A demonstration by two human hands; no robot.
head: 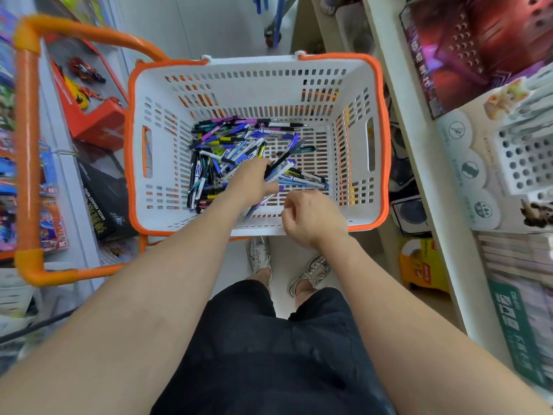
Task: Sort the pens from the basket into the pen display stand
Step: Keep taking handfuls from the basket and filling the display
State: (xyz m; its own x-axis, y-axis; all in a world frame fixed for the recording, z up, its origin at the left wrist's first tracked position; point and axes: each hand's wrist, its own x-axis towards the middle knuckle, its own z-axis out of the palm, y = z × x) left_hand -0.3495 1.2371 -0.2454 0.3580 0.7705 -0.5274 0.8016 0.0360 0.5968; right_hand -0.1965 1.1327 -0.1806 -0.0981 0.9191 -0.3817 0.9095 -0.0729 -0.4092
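left hand (254, 182) gripping pens (283, 166), right hand (311, 217) curled

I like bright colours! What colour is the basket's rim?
Orange rim on the white plastic basket, head view.

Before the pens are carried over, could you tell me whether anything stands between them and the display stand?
Only the basket's right wall lies between the pens in the left hand and the display stand. Above its rim, nothing visible blocks the way.
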